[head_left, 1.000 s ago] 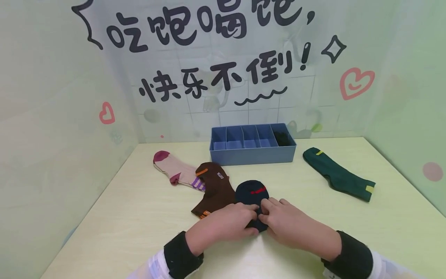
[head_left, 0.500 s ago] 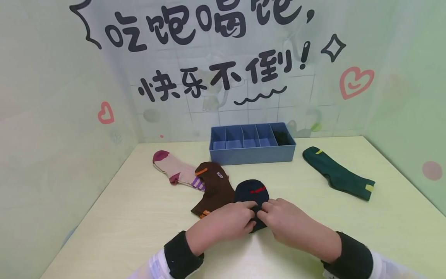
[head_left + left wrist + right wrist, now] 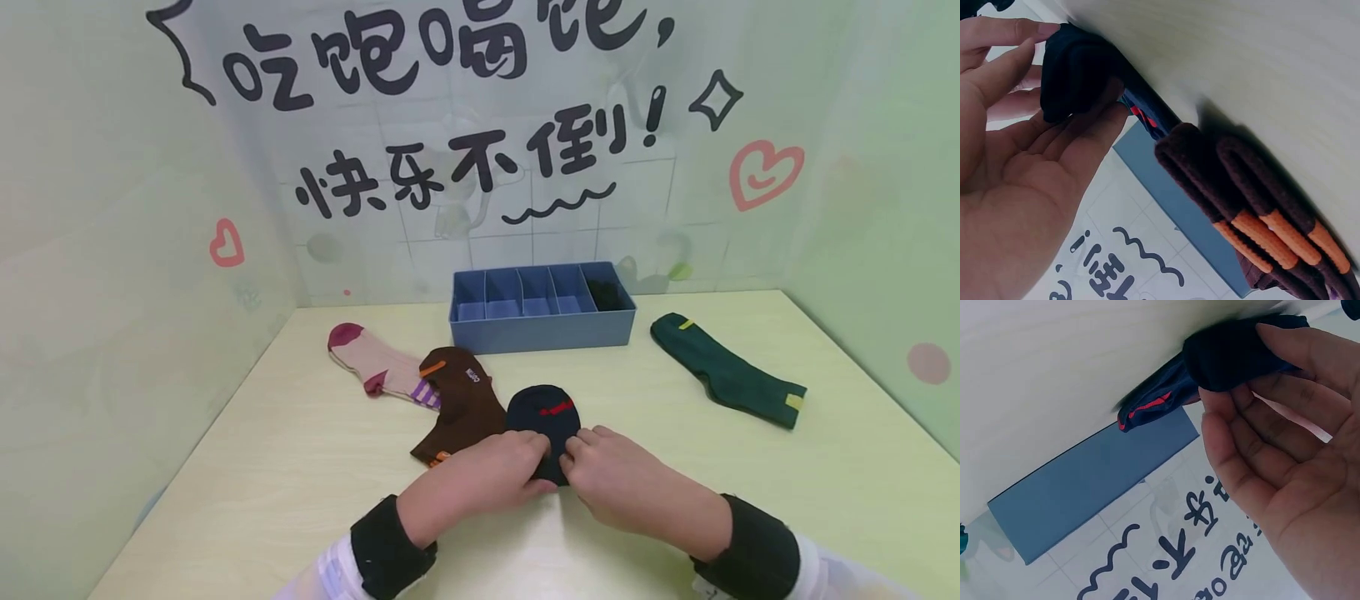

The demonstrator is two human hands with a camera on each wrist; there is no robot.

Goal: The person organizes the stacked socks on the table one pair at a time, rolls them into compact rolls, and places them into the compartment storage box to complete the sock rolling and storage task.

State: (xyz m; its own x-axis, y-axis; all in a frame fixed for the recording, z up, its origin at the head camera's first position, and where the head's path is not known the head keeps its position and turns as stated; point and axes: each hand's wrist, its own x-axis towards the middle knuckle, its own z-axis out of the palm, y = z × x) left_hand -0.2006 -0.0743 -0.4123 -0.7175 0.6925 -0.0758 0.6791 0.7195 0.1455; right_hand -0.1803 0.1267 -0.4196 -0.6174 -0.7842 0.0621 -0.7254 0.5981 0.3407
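Note:
A navy sock (image 3: 543, 408) with a red stripe lies rolled into a compact shape on the table before me. My left hand (image 3: 495, 471) pinches its near left side between thumb and fingers. On the near right side, my right hand (image 3: 626, 487) grips the roll with curled fingers. The right wrist view shows the thumb over the thick roll (image 3: 1229, 356) and fingertips under it. Part of the sock is hidden by the hands in the head view. Just left of it lies a brown pair of socks (image 3: 468, 408) with orange marks, near my left hand.
A pink sock (image 3: 390, 367) with purple stripes lies partly under the brown pair. At the back stands a blue divided box (image 3: 540, 335), a dark bundle (image 3: 604, 295) in its right compartment. A dark green sock (image 3: 723, 367) lies at the right.
The sock's near end has been rolled further away from me, so its near edge sits higher in the head view. Both hands stay on it with small finger shifts.

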